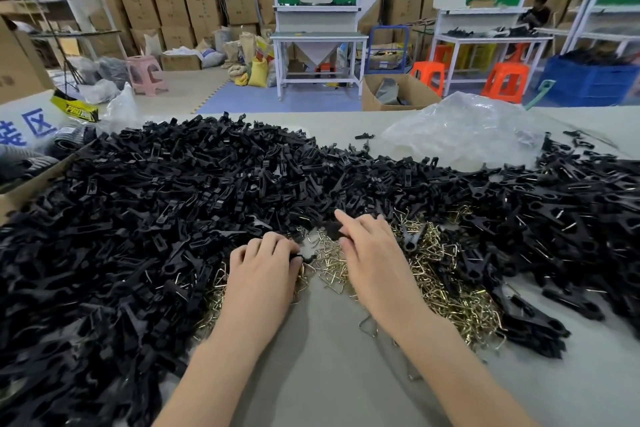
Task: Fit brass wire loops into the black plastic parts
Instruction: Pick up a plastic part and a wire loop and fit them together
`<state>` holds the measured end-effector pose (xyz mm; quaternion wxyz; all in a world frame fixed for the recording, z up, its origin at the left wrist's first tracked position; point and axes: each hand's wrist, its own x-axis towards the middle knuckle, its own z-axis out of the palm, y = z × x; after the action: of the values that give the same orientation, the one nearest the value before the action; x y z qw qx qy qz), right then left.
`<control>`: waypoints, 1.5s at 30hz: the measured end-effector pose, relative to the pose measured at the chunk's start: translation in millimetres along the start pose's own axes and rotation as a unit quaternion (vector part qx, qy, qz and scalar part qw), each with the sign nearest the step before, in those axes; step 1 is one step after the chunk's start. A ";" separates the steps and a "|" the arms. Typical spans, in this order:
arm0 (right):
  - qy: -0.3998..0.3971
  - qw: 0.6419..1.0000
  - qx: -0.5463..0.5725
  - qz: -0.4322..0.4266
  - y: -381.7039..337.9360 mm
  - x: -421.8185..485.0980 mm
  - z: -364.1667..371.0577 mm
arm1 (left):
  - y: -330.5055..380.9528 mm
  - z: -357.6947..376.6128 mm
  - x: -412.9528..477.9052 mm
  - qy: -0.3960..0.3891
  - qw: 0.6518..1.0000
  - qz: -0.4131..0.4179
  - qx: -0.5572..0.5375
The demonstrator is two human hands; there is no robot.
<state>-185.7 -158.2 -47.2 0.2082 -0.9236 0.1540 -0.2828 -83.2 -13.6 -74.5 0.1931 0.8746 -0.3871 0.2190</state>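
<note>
Warehouse workbench [329, 374], heaped for clip assembly.
Our left hand [263, 274] curls round one black plastic part [300, 257] at the left edge of the brass wire loops [450, 288]. Our right hand [374, 253] lies over them, forefinger straight; we cannot tell if it pinches anything. Left of the loops waits a huge pile of bare parts [156, 201]; right of them, wire-glinting parts [568, 225] look finished. We judge most remains.

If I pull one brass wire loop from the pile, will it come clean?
Likely drags neighbours: the brass wire loops lie hooked together in a heap. Probably light yet stiff; the thin wire keeps sharp bends. Unlikely to roll, being angular.
</note>
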 end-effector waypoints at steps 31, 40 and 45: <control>-0.050 0.873 0.454 0.170 24.5 -19.1 -15.8 | 16.1 -13.1 -2.3 0.032 0.977 -0.056 -0.205; -0.059 0.855 0.492 0.155 18.2 -20.8 -7.4 | 41.7 -14.8 -1.9 -0.039 0.754 -0.236 -0.612; -0.071 0.865 0.473 0.150 14.6 -19.9 -6.1 | 43.2 -12.4 -2.3 -0.089 0.698 -0.233 -0.672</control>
<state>-207.4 -164.7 -58.6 0.6707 -0.6972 0.1231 -0.2210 -120.4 -33.0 -58.2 0.7388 0.5903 -0.2300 -0.2298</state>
